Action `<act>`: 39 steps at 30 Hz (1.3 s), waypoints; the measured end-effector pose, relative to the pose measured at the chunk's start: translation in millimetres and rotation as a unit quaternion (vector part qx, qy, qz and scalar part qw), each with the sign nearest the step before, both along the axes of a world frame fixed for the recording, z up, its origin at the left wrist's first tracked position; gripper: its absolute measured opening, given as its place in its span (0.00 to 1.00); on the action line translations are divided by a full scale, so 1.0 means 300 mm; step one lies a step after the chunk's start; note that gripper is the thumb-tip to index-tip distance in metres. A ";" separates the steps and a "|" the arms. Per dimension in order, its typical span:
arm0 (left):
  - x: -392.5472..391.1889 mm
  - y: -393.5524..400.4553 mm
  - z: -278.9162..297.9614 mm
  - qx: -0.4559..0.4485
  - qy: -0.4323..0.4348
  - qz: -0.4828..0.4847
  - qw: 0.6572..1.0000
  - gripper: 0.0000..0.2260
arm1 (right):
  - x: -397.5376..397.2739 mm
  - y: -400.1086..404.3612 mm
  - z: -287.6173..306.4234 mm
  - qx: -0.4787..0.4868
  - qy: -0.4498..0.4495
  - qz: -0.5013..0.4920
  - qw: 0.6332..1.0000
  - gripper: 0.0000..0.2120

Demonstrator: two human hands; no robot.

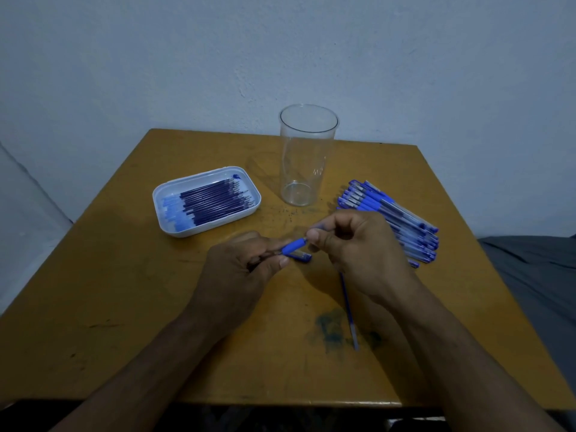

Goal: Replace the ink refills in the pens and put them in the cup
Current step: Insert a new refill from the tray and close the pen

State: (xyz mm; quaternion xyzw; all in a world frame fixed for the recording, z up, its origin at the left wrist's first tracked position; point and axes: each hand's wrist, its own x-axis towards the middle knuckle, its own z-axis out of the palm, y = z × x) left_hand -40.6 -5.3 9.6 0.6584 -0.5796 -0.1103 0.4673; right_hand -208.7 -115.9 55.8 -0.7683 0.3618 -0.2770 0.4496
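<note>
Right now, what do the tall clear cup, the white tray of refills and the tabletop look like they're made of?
The tall clear cup looks like thin transparent plastic: you see the table through it, and glass can't be ruled out. The white rounded tray seems glossy moulded plastic, with soft highlights on its rim. The ochre tabletop looks like painted or laminated wood, matte, scuffed and ink-stained.

The cup [307, 157] at upper centre is clear, glossy plastic. Left of it, the tray [162, 207] looks like smooth white plastic with a soft sheen. The pens [392, 213] at right have transparent plastic barrels and matt blue grips. The table [156, 291] is worn, matt ochre, scuffed and ink-stained. The wall [124, 57] behind looks rough, matt plaster.
</note>
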 end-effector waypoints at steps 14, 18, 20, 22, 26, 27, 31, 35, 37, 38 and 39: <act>0.008 -0.011 0.000 -0.047 0.120 0.097 0.987 0.12 | 0.075 0.066 -0.035 -0.230 0.373 0.019 0.899 0.15; 0.006 -0.011 0.001 -0.052 0.116 0.089 0.988 0.12 | 0.079 0.059 -0.044 -0.233 0.331 0.005 0.915 0.09; 0.008 -0.009 0.003 -0.054 0.108 0.087 0.989 0.13 | 0.070 0.050 -0.049 -0.187 0.243 -0.014 0.952 0.06; 0.008 -0.006 0.005 -0.053 0.103 0.083 0.990 0.13 | 0.058 0.040 -0.050 -0.131 0.140 -0.044 0.981 0.05; 0.007 -0.008 0.000 -0.045 0.086 0.074 0.992 0.11 | 0.041 0.029 -0.036 0.057 -0.085 -0.061 0.993 0.06; 0.005 -0.008 0.000 -0.040 0.076 0.074 0.994 0.12 | 0.038 0.029 -0.031 0.094 -0.132 -0.063 0.985 0.08; -0.001 -0.003 0.002 -0.034 0.050 0.058 0.996 0.13 | 0.028 0.024 -0.021 0.131 -0.224 -0.099 0.961 0.11; -0.006 -0.007 0.002 -0.038 0.047 0.051 0.997 0.14 | 0.018 0.020 -0.011 0.121 -0.257 -0.110 0.953 0.06; -0.008 -0.008 0.003 -0.039 0.048 0.047 0.997 0.15 | 0.015 0.022 -0.008 0.116 -0.250 -0.100 0.956 0.07; -0.008 -0.007 0.003 -0.040 0.052 0.044 0.997 0.15 | 0.015 0.024 -0.008 0.113 -0.243 -0.094 0.959 0.07; -0.008 -0.007 0.002 -0.040 0.055 0.041 0.997 0.15 | 0.014 0.027 -0.007 0.108 -0.235 -0.089 0.962 0.08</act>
